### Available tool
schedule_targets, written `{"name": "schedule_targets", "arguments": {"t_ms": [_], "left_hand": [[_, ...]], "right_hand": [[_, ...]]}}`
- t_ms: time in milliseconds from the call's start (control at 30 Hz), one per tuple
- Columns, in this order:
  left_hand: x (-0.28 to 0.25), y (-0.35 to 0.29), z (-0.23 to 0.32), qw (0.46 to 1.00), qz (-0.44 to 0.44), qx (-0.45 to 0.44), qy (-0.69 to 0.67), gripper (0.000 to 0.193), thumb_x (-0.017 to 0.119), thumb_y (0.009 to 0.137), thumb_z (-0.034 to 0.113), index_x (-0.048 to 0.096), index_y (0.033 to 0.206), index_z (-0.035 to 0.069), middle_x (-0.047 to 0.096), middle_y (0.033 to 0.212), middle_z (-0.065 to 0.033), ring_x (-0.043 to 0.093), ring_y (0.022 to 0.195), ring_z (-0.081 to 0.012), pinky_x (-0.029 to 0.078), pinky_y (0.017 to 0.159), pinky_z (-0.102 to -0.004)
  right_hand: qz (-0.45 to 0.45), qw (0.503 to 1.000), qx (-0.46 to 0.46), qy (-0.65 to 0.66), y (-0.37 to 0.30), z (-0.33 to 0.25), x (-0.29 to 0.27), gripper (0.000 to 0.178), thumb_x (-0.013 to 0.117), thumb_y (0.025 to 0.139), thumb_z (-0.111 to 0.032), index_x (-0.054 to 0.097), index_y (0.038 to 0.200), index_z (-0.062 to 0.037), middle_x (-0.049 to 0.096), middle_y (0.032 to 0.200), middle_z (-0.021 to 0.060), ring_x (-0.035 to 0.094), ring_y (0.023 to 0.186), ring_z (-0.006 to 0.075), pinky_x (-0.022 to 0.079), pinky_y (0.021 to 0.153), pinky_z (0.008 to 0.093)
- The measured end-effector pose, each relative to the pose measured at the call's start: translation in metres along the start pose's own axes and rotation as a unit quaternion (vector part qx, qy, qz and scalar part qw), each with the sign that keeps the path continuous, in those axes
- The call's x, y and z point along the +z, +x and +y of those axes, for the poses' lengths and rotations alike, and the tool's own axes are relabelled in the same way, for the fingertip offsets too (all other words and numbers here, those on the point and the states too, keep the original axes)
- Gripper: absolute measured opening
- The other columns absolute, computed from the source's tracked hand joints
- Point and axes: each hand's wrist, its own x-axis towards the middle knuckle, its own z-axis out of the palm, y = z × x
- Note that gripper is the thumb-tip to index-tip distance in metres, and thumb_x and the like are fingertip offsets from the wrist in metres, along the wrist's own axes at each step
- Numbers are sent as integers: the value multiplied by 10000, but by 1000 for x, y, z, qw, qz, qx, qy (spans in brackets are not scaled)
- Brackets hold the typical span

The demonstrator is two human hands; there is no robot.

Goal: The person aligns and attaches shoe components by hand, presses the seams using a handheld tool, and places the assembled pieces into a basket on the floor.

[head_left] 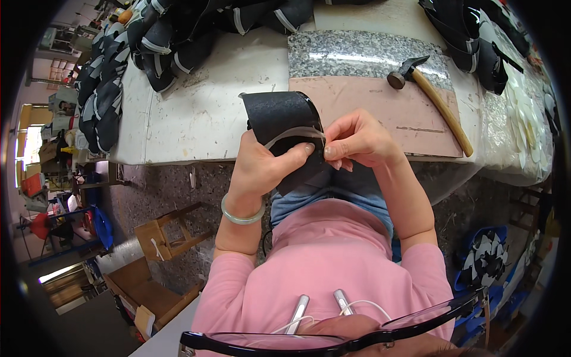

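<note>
A curved black shoe upper (281, 110) is held up over my lap, just off the table's front edge. My left hand (264, 163) grips its left side, the thumb pressed on the inner face and the other fingers mostly hidden behind. Along the inner edge of the upper runs a pale, see-through strip (291, 132). At the right end of that strip, my right hand (361, 141) is closed in a pinch, thumb against forefinger. How much of the strip or the upper's edge lies between those fingertips is partly hidden.
Right of my hands, a hammer (441, 110) with a wooden handle lies across a pinkish board (380, 110) and a speckled stone slab (363, 53). Black uppers (172, 35) are heaped at the far left, more (464, 35) at the far right. Pale pieces (526, 119) lie on plastic sheeting.
</note>
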Motion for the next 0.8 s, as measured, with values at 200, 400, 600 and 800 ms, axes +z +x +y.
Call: {"name": "schedule_targets", "arguments": {"t_ms": [200,400,600,800], "left_hand": [[-7,-2,-2,999,-29,-12,17,192,612,745,-54,631,934,-25,658,853,-37,609,773,-102,511,699,-252],[-8,-2,-2,998,-46,-13,32,194,608,747,-46,626,938,-19,651,863,-27,603,789,-99,500,702,-249],[-6,-4,-3,999,-40,-24,-24,176,634,778,-26,629,953,-19,654,876,-30,603,797,-95,504,706,-250],[-3,-7,-9,999,29,-1,-23,139,650,828,-1,643,965,-27,678,873,-60,630,780,-113,526,693,-254]], "right_hand": [[4,999,20,-42,0,-4,5,168,774,720,-41,680,825,51,662,699,102,620,557,137,449,437,223],[22,997,26,-65,-1,-6,10,140,766,701,-29,674,781,40,661,675,101,597,514,129,429,433,223],[77,996,9,-45,-1,-1,19,119,748,682,-26,637,703,12,626,619,82,533,461,107,406,428,226],[63,996,4,-57,-5,-1,22,135,754,727,-52,650,773,22,619,641,70,543,501,97,403,438,217]]}}
